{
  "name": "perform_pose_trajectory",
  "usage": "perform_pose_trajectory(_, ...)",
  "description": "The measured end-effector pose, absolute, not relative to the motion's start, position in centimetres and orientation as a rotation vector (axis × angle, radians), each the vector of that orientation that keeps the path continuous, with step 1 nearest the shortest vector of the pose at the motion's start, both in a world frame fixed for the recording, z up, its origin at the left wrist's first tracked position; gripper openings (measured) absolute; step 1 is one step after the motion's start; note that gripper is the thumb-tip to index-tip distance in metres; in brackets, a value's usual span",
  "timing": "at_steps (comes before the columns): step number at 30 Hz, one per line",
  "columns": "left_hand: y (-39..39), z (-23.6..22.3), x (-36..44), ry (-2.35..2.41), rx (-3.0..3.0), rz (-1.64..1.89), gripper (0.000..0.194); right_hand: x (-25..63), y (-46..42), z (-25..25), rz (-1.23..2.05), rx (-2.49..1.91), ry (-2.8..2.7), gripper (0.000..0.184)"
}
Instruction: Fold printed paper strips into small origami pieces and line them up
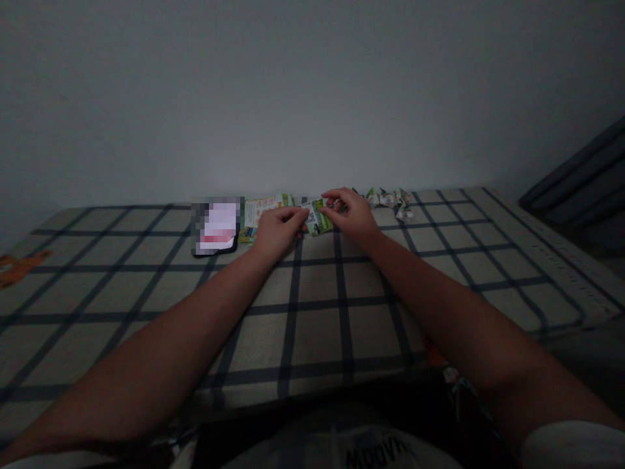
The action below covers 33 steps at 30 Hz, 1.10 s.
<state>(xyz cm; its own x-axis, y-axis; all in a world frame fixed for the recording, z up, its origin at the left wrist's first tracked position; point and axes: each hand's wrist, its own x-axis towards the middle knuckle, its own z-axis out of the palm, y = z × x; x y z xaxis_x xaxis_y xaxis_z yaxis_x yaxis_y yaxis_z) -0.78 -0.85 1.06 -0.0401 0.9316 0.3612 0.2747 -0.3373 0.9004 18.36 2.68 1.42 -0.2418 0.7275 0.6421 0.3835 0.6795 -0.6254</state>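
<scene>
A small green-and-white packet (pixel 319 225) with a square printed code is held up above the checked cloth. My left hand (pixel 277 229) pinches its left edge between thumb and forefinger. At the upper right corner is my right hand (pixel 355 216); its thumb lies at the packet's edge while the forefinger is lifted, with a gap between them. Behind the left hand lies a larger green printed bag (pixel 266 210), partly covered. Something small and red shows below the left fingertips, too hidden to name.
A phone-like device (pixel 217 227) with a blurred, lit screen lies left of the bag. Several small wrapped pieces (pixel 390 198) are heaped right of my right hand. A pale wall (pixel 312 98) rises behind the checked cloth (pixel 312 332). An orange shape (pixel 22 267) is far left.
</scene>
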Motion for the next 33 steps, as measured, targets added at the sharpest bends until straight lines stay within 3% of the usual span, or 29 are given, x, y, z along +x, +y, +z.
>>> perform_pose_trajectory(10,-0.63,0.87,-0.83,1.277,1.567,1.387,0.031,18.48,3.46,0.92,0.184,-0.819,-1.904,0.021)
perform_pose_trajectory(33,-0.30,0.78,-0.85,1.272,1.491,1.384,0.030,18.60,3.32,1.03,0.155,-0.673,-1.838,0.015)
